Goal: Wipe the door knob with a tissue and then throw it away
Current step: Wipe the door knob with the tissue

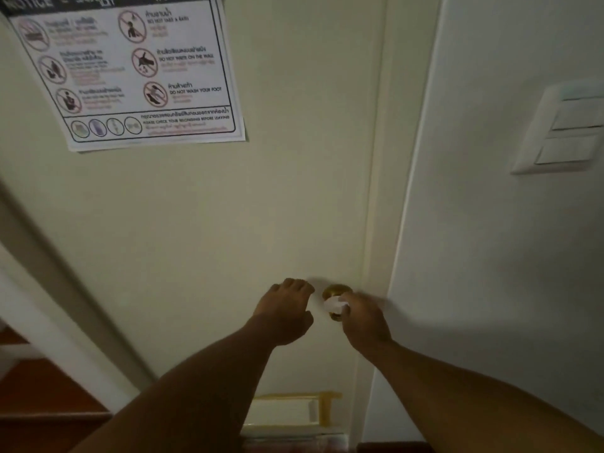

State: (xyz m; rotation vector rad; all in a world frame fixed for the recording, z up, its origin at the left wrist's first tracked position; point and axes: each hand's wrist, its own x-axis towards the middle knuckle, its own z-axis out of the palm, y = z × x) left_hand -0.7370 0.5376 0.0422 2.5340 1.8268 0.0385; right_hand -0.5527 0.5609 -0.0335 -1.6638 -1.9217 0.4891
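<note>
The pale door (pixel 202 204) fills my view, and taped high on it is a notice sheet (pixel 130 67) headed "NOTICE", where I can read "DO NOT WRITE ON THE WALL", "DO NOT WASH YOUR FOOT" and "PLEASE CHECK YOUR BELONGING BEFORE LEAVING". A white switch plate (pixel 562 125) sits on the wall to the right. My left hand (pixel 284 312) rests against the door with fingers loosely curled and empty, just beside the brass door knob (pixel 335 291), where my right hand (pixel 364 318) pinches the white tissue (pixel 335 305) against the knob's face.
</note>
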